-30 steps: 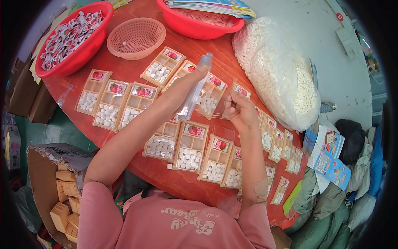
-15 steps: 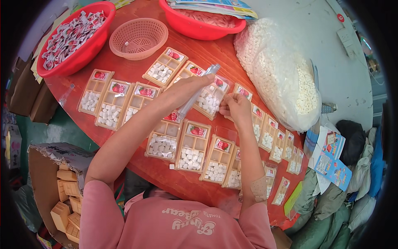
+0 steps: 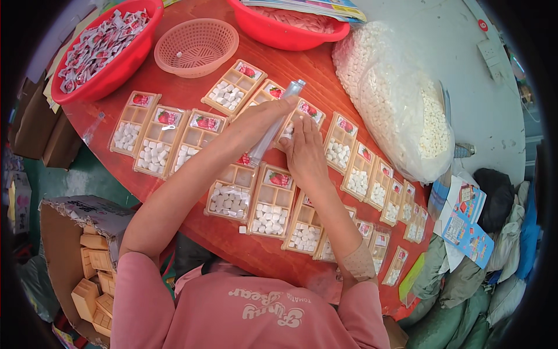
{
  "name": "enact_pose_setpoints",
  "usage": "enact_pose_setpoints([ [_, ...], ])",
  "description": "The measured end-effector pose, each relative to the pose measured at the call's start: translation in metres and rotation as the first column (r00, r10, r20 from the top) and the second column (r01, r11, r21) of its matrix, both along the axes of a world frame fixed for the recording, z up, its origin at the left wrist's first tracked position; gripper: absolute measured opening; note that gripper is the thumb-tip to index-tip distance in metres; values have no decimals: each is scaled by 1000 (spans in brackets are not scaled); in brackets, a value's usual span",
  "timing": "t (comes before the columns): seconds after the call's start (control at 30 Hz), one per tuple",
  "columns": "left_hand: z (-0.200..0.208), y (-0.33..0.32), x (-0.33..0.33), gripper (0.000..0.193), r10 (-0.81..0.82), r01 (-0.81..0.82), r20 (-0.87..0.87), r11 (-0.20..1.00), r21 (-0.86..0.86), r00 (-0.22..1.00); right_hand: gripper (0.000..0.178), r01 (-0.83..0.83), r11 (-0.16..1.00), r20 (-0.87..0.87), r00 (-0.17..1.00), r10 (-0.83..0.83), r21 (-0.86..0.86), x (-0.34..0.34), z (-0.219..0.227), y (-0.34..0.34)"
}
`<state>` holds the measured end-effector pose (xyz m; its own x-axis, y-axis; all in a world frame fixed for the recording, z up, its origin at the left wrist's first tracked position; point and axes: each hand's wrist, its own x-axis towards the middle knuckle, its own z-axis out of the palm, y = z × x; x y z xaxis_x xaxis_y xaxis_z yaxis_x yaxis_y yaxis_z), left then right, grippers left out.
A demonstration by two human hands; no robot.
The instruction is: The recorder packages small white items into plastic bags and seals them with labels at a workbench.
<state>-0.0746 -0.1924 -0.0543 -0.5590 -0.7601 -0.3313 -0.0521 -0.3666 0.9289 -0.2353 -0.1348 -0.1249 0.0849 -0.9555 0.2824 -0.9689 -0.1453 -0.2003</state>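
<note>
My left hand [image 3: 268, 118] is closed round a narrow stack of clear plastic covers [image 3: 268, 142], held tilted above the middle of the trays. My right hand [image 3: 305, 148] lies with fingers stretched out over a beige compartment tray [image 3: 309, 109] and hides most of it. A strawberry-print packet and a few white pieces of that tray show past the fingers. Around both hands stand rows of similar trays, such as one tray [image 3: 271, 198] with small white marshmallow-like pieces and a packet. Some, like the tray at the front [image 3: 229, 192], look covered with clear plastic.
Far left, a red basin [image 3: 148, 52] holds small packets; beside it is a pink woven basket [image 3: 224, 55]. Another red basin [image 3: 273, 38] stands behind. A large clear bag [image 3: 378, 99] of white pieces lies at right. A cardboard box [image 3: 61, 232] of beige trays stands left.
My right hand has moved left from a pinch at the tray's right edge to lie stretched over the tray. My left hand keeps the clear covers, moving only slightly.
</note>
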Motion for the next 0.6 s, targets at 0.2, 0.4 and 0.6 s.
enact_pose_setpoints([
  [0.2, 0, 6, 3, 60, 24, -19, -42, 994, 104, 999, 61, 30, 999, -109, 994, -28, 19, 9, -1, 2],
  [0.4, -5, 7, 12, 71, 118, -104, -110, 987, 123, 987, 58, 32, 998, -287, 958, -13, 59, -16, 6, -2],
  [0.6, -8, 24, 7, 68, 279, -229, -241, 949, 215, 930, 53, -54, 998, -266, 962, 59, 25, -32, 30, 10],
])
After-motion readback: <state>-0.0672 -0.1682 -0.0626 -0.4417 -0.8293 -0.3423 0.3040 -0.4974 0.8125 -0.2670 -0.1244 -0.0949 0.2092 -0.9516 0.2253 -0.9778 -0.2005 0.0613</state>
